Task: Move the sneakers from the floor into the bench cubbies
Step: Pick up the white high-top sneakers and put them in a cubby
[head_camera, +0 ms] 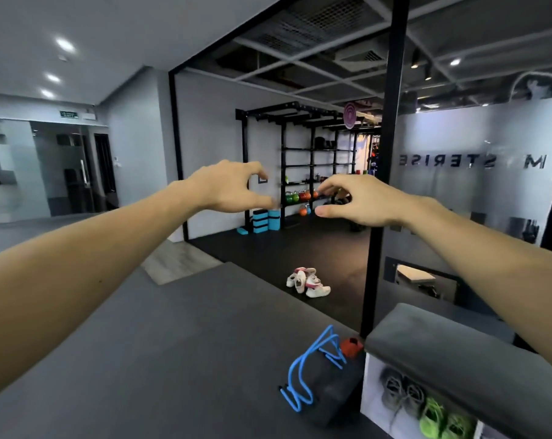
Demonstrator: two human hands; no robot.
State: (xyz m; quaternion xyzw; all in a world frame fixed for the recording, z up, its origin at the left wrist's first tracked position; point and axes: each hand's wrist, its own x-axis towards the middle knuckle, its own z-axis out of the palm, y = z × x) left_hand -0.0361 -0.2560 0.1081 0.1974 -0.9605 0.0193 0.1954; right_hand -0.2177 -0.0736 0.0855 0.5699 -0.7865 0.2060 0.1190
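A small heap of white and pink sneakers (pixel 307 282) lies on the dark gym floor, some way ahead. The bench (pixel 452 346) with a grey padded top stands at the lower right. Its white cubby holds grey sneakers (pixel 401 396) and bright green sneakers (pixel 442 423). Both my arms are stretched forward at chest height, far above the shoes. My left hand (pixel 233 186) and my right hand (pixel 360 199) hang in the air with fingers loosely curled, holding nothing.
A blue cord (pixel 312 369) lies over a dark box with a red item (pixel 352 346) beside the bench's left end. A black pillar (pixel 383 185) and a frosted glass wall stand on the right. A rack (pixel 309 172) with kettlebells lines the far wall.
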